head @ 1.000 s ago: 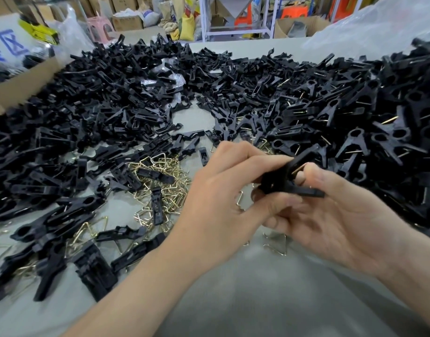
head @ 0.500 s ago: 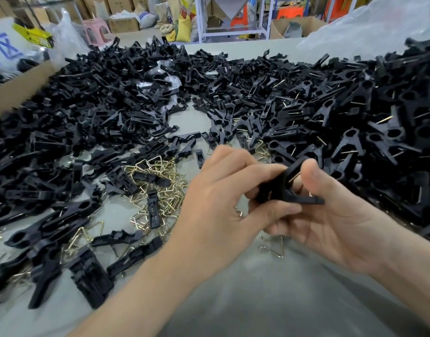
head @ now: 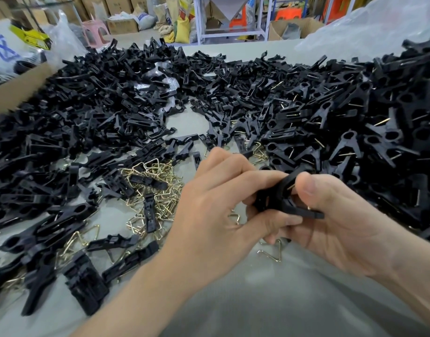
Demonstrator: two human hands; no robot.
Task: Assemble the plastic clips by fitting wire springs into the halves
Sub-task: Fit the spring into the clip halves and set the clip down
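Just above the grey surface point(head: 270, 307), my left hand point(head: 216, 215) and right hand point(head: 342, 227) both grip one black clip point(head: 279, 200) between them, fingers point(head: 253, 180) curled round it, right thumb on its top. Loose wire springs point(head: 160, 190) and clip halves point(head: 99, 110) lie to the left.

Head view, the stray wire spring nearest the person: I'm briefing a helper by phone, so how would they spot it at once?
On the grey table, find the left hand and right hand gripping one black clip. Just below them lies a V-bent wire spring. Unlike the heap of springs to the left, it lies alone, with no black parts across it.
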